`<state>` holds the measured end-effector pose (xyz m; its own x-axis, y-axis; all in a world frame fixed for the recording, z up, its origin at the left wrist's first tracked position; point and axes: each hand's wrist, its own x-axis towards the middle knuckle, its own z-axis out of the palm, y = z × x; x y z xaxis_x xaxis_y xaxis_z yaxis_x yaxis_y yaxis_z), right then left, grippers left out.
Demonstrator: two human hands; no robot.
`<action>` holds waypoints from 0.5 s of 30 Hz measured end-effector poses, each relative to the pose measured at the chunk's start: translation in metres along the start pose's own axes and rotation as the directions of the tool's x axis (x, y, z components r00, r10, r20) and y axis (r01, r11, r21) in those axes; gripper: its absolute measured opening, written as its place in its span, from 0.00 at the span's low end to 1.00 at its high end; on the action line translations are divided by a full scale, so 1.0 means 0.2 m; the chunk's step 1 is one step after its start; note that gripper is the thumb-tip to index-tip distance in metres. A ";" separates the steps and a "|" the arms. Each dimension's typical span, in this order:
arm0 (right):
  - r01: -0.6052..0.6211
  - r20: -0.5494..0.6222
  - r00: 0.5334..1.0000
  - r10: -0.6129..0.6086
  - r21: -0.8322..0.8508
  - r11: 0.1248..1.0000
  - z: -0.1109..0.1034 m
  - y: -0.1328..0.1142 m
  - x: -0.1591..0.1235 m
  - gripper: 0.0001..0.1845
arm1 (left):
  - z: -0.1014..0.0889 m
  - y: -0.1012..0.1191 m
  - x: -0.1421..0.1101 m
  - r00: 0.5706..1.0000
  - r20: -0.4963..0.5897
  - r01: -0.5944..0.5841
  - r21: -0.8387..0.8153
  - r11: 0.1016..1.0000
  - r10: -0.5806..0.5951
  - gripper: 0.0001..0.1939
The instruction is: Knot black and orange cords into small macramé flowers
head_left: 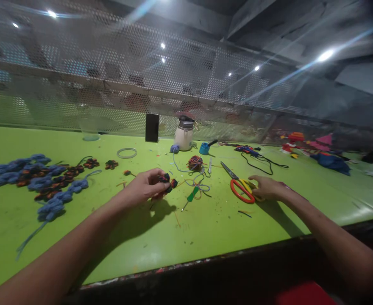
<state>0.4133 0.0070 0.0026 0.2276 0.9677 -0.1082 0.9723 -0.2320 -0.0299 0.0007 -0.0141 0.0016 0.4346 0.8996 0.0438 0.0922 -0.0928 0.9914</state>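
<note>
My left hand (148,185) pinches a small crocheted flower (166,183) of dark, orange and red yarn above the green table. At the right, my right hand (265,187) has its fingers around the yellow handle loop of a pair of scissors (237,180). The scissors' other loop is orange-red, and their blades point away to the upper left. Between the hands lies a green-handled crochet hook (193,195). Just beyond it is a ball of multicoloured yarn (195,163), with loose strands around it.
Blue and dark-orange crocheted flowers (51,207) are grouped at the left. Farther back stand a phone (151,128), a pale jug (183,137) and a small blue pot (204,148). A glue gun (247,150) with a black cord lies at the back right. Perforated metal panels (116,63) rise behind.
</note>
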 end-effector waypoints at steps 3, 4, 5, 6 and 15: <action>0.016 0.017 1.000 -0.016 0.000 1.000 -0.01 -0.01 0.00 0.36 | 0.00 0.00 0.00 0.997 -0.072 -0.028 -0.002 1.000 0.028 0.08; 0.021 0.016 1.000 -0.021 -0.001 1.000 -0.01 -0.02 0.00 0.37 | 0.00 0.00 -0.01 0.995 -0.096 -0.039 -0.001 0.999 0.039 0.08; 0.030 0.018 0.999 -0.030 0.002 1.000 -0.01 -0.03 0.00 0.38 | 0.00 0.01 -0.01 0.992 -0.117 -0.051 0.004 0.999 0.051 0.09; 0.043 0.026 0.999 -0.043 0.009 0.999 0.00 -0.05 0.00 0.38 | 0.00 0.01 -0.01 0.988 -0.138 -0.066 0.010 0.998 0.066 0.09; 0.018 0.059 0.998 -0.029 0.170 0.985 0.06 -0.13 0.10 0.38 | 0.00 0.02 0.00 0.930 -0.293 -0.224 0.024 0.974 0.221 0.10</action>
<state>0.3922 0.0311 -0.0112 0.1960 0.9665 -0.1658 0.9528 -0.2276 -0.2007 0.0008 -0.0140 0.0048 0.1626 0.9411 0.2963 0.0138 -0.3025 0.9531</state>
